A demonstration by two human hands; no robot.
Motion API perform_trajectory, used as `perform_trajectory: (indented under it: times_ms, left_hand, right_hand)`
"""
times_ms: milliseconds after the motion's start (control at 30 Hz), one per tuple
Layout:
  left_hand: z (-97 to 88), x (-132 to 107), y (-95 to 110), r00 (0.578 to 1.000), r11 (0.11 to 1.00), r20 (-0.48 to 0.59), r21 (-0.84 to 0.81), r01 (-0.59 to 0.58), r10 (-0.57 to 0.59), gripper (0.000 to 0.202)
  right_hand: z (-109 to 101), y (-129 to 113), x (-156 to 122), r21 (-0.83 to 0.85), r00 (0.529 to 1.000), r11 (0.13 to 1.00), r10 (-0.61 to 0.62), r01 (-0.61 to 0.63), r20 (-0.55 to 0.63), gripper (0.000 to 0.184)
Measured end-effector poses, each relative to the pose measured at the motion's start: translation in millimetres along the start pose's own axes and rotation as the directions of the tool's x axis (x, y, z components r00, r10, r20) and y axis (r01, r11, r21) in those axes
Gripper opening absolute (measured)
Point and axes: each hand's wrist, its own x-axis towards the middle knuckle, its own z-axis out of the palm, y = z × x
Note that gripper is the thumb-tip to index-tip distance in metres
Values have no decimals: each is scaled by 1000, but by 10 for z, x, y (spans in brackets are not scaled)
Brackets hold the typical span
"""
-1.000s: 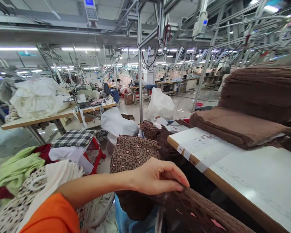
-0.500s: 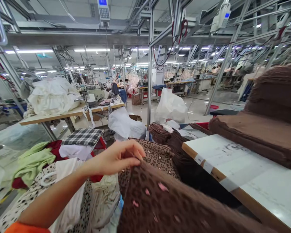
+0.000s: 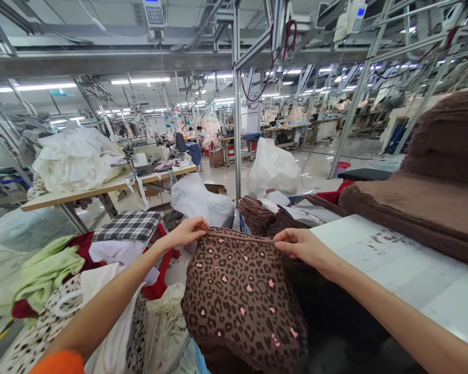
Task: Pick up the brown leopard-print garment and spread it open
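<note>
A brown leopard-print fabric piece [image 3: 244, 285] with small pink spots hangs in front of me, its top edge stretched nearly level between both hands. At the upper left corner, my left hand [image 3: 189, 232] pinches the edge between thumb and fingers. The upper right corner is gripped the same way by my right hand [image 3: 302, 246]. The lower end of the fabric drapes down over darker brown cloth at the bottom of the view.
To the right, a white tabletop [image 3: 393, 275] carries a tall stack of brown fabric [image 3: 413, 202]. Garments and a plaid-topped stool [image 3: 127, 226] lie at the left. Behind the fabric stand white plastic bags [image 3: 203, 200] and a metal post [image 3: 236, 119]. A wooden table [image 3: 113, 184] holds white cloth.
My right hand has come into view, holding the fabric's right corner. The fabric, earlier slanting toward the lower right, now hangs spread facing me. My left hand has moved slightly left and up.
</note>
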Motion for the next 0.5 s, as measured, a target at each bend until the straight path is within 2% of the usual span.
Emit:
perform_trajectory:
  times_ms: [200, 367, 500]
  left_hand:
    - [-16, -35, -5, 999, 997, -25, -75, 32, -34, 27]
    - [99, -235, -28, 988, 975, 62, -161, 152, -144, 34]
    - [178, -410, 6, 967, 948, 79, -193, 253, -242, 34]
  right_hand:
    - [42, 98, 0, 133, 999, 990, -39, 41, -17, 15]
    - [151, 240, -58, 219, 998, 974, -58, 48, 39, 20]
    - [149, 387, -19, 247, 989, 965, -112, 85, 98, 30]
